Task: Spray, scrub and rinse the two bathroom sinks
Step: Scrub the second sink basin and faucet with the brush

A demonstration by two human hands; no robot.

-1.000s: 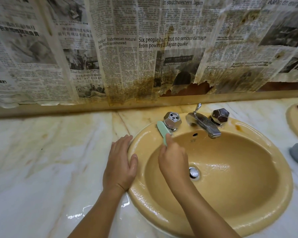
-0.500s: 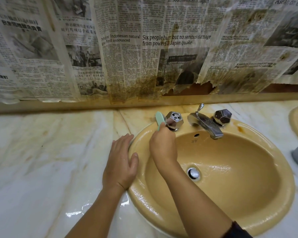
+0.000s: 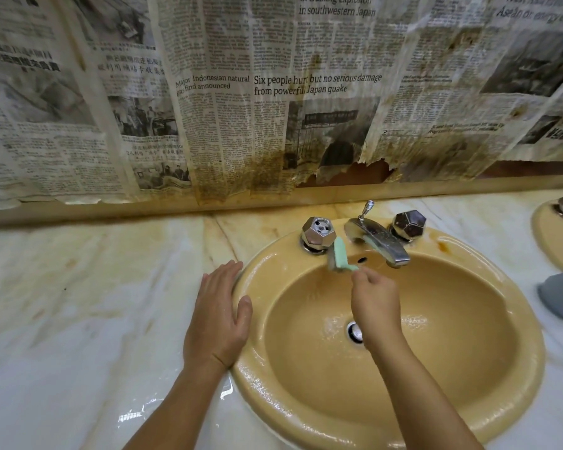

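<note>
Here the glossy marble desk (image 3: pixel 78 319) is carrying an oval mustard ceramic sink (image 3: pixel 468 319), wet and shining. The left hand (image 3: pixel 218 323) is lying flat and open on the desk against the sink's left rim, unmoved. The right hand (image 3: pixel 376 303) is pinching a mint-green brush (image 3: pixel 340 258), which has shifted from behind the left faceted chrome knob (image 3: pixel 316 232) to between it and the spout (image 3: pixel 379 241).
</note>
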